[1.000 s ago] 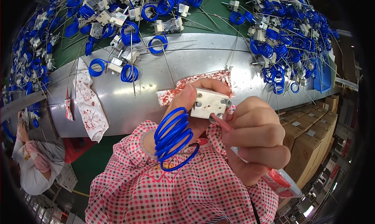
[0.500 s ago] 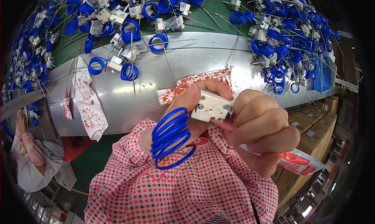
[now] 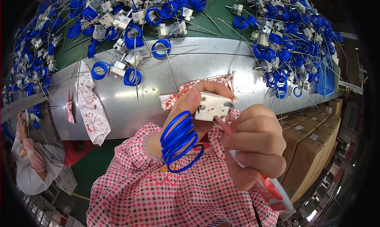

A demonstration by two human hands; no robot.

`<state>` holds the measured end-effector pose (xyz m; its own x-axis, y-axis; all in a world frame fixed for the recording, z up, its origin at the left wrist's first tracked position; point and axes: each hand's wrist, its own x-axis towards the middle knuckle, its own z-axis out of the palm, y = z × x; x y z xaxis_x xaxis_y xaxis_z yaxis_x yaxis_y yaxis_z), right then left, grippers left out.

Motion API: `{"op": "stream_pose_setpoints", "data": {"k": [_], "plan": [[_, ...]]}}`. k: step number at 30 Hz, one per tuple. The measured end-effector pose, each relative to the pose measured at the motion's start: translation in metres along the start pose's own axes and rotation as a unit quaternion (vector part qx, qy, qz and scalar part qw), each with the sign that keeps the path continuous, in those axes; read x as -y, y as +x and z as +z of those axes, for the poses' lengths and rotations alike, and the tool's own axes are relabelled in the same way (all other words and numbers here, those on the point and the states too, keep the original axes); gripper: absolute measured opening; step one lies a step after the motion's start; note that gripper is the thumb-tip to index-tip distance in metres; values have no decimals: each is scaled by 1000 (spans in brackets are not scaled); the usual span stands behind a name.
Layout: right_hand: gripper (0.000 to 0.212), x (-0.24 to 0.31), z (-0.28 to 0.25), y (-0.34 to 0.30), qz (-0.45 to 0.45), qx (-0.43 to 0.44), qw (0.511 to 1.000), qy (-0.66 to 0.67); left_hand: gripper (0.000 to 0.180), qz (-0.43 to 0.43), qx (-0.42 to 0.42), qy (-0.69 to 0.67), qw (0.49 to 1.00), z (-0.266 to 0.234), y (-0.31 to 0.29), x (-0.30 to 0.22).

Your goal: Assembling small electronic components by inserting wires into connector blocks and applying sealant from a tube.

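Note:
My left hand grips a capillary thermostat with a white block body between thumb and fingers. Several screws and small holes show on its upturned face. Its blue coil hangs beside my wrist. Closed around a red and white squeeze tube is my right hand. The tube's thin reddish nozzle reaches the lower edge of the block, close to a screw; whether the tip touches is too small to tell.
A metal bench carries red-stained white cloths and another small tube. Thermostats with blue coils lie heaped beyond. At right are a blue bin and cardboard boxes. A co-worker sits at far left.
My right hand has dropped lower and turned, so the tube's rear end swings downward from the right. The nozzle stays by the block's lower edge. The blue coil shifts slightly right.

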<state>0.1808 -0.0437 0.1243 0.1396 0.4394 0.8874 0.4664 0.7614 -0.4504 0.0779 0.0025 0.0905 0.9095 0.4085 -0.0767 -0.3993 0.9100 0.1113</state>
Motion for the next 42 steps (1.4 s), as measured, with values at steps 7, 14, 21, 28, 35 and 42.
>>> {"op": "stream_pose_setpoints", "data": {"k": [7, 14, 21, 28, 35, 42], "plan": [[28, 0, -6, -1, -3, 6, 999, -34, 53, -19, -32, -13, 999, 3, 3, -1], [32, -23, -21, 7, -62, -263, 960, 80, 52, 37, -40, 29, 998, 5, 22, -10], [27, -9, -107, -9, -125, -501, 843, -149, 40, 206, 140, 133, 959, 78, 135, -24], [18, 26, -178, -71, -31, -522, 793, -314, 26, 404, -66, 443, 798, 176, 339, 89], [17, 8, -148, -42, 19, -523, 826, -209, 38, 319, 60, 845, 426, 101, 399, 95], [23, -9, -118, -42, 115, -527, 809, -234, 21, 424, 147, 797, 405, 125, 201, -14]]}}
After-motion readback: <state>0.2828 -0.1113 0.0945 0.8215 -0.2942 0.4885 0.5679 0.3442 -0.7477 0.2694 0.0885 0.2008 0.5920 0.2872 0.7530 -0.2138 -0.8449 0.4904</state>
